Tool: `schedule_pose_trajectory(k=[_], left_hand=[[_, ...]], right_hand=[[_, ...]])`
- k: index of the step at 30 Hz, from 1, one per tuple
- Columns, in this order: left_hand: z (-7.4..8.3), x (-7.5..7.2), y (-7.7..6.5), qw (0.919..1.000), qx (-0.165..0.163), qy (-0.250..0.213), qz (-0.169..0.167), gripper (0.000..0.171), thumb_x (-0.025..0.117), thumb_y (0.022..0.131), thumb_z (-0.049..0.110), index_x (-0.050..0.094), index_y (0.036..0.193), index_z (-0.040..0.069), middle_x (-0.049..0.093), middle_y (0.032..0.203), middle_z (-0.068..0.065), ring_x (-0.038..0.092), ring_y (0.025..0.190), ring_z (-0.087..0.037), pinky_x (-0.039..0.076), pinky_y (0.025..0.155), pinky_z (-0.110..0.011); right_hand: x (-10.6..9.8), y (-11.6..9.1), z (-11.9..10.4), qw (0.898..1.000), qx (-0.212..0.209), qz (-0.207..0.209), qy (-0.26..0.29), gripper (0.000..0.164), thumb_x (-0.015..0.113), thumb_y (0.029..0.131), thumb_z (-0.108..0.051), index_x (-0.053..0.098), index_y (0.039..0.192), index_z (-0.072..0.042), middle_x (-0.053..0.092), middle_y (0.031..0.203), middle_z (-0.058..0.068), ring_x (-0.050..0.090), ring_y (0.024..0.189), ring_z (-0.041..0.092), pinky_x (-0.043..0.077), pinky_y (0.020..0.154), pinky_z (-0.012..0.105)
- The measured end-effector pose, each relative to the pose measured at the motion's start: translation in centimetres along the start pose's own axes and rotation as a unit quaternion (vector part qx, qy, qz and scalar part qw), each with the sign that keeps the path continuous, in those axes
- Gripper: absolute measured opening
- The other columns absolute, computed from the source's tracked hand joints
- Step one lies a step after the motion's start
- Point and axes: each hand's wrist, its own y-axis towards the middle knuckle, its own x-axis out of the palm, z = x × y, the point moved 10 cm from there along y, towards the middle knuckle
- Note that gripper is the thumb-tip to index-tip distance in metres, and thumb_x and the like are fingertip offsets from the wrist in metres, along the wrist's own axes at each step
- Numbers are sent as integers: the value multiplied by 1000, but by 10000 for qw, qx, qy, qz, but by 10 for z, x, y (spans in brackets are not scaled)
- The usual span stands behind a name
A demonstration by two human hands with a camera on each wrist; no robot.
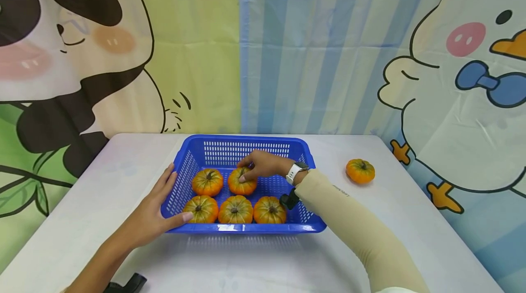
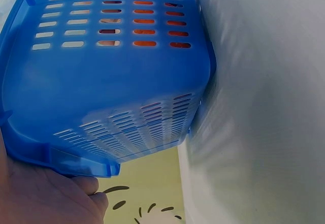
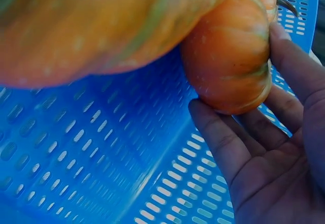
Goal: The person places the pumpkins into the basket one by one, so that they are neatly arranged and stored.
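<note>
A blue plastic basket point(image 1: 263, 228) with slotted walls stands on the white table, several small orange pumpkins inside it. At its near left corner my left hand point(image 1: 154, 213) holds the rim, thumb over the front edge and fingers along the left side. The left wrist view shows that hand point(image 2: 51, 196) against the rim. Reaching into the basket, my right hand point(image 1: 263, 165) grips a pumpkin point(image 1: 241, 184) in the back row, thumb on the near side. In the right wrist view, the fingers curl round this pumpkin point(image 3: 228, 56); another pumpkin point(image 3: 101, 26) fills the upper left.
To the right of the basket, a single pumpkin point(image 1: 360, 171) lies on the table point(image 1: 411, 238). Behind the table hangs a curtain point(image 1: 312, 55) with cartoon animals. A dark strap-like object point(image 1: 127, 284) shows by the left forearm.
</note>
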Motion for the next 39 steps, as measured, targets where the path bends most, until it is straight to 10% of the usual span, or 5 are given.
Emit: schedule_pose_trajectory(k=[29, 39], left_hand=[[1, -2, 1, 10000, -15, 73, 26, 102, 74, 83, 40, 13, 155, 1, -3, 163, -8, 10, 143, -48, 22, 101, -73], [2, -2, 0, 10000, 2, 45, 20, 101, 74, 83, 40, 14, 154, 0, -2, 163, -9, 11, 142, -49, 22, 100, -74]], right_hand=[[5, -3, -11, 9994, -93, -333, 19, 54, 70, 91, -30, 56, 135, -2, 60, 131, 9, 59, 117, 21, 48, 94, 26], [-21, -11, -15, 9984, -279, 386, 316, 60, 68, 92, -34, 51, 139, 0, 58, 134, 13, 56, 122, 24, 46, 99, 30]])
